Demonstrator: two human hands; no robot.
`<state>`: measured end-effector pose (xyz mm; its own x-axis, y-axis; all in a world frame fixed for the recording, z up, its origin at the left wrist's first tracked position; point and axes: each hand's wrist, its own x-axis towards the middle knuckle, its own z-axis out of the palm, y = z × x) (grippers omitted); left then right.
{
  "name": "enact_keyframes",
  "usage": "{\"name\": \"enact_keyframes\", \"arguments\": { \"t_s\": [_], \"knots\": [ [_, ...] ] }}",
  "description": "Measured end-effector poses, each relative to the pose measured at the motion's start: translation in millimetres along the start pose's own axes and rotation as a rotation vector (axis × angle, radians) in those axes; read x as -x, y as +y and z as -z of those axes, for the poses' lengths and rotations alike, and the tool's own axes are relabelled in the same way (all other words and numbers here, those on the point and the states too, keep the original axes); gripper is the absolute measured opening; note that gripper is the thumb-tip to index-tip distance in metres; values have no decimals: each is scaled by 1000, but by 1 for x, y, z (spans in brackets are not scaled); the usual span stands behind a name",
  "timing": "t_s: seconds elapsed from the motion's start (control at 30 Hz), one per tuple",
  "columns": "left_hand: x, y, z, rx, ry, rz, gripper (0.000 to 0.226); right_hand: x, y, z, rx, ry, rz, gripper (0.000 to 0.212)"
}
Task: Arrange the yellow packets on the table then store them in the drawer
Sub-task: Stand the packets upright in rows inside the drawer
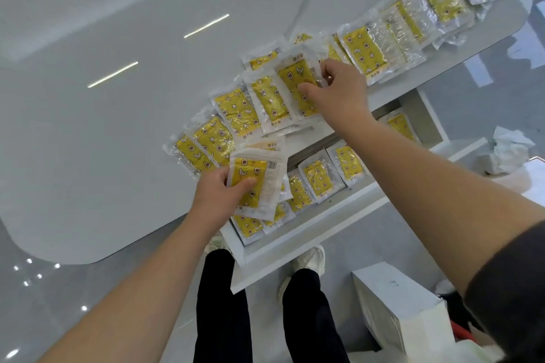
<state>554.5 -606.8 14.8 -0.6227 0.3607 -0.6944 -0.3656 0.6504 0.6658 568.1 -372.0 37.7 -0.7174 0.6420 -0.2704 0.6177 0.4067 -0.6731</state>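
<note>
with the left hand (219, 194), gripped a small stack (256, 183) of packets, thumb on top and fingers curled beneath, held above the near edge of the table (88, 141) and the left end of the open drawer (309, 233). could not tell how many lay in that stack. risked, at a guess, fanning the slick stack out and dropping a piece past the drawer to the floor (44, 289) with any loosening of that grip.

further right, a row (233, 115) of packets on the table, overlapped like tiles and running up and away toward the far corner. could easily have been knocked out of line by one careless sweep across it.

with the right hand (339, 91), pinched one packet (295, 82) in that row by its right side, thumb low on the yellow face, fingers curled at the upper corner, nothing else held. might well have dragged the neighbours along on lifting, given the overlap on both sides.

below that arm, more packets (318, 177) flat in the drawer, some overlapped. could have snagged under the table on closing if piled too high or left sticking up.
</note>
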Motion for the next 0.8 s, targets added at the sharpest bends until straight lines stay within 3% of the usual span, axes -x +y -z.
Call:
{"name": "enact_keyframes", "arguments": {
  "t_s": [0.07,0.13,0.17,0.27,0.5,0.63,0.8],
  "knots": [
    [8,-7,-1,-40,-47,22,11,16,6,13,-141,-58,-19,30],
    [15,-22,-5,-81,-94,90,8,37,21,26,-299,-264,-114,16],
    [18,-33,-8,-107,-104,135,7,50,33,28,-319,-388,-171,19],
    [20,-67,-24,-155,-45,280,5,82,79,17,-146,-573,-291,17],
    [-31,-122,-81,17,152,430,13,73,149,-45,-113,-507,-389,8],
    [-56,-144,-111,67,213,403,9,62,176,-80,-70,-521,-376,26],
    [-66,-163,-136,37,223,429,48,62,194,-104,42,-574,-385,54]
  ]
}}
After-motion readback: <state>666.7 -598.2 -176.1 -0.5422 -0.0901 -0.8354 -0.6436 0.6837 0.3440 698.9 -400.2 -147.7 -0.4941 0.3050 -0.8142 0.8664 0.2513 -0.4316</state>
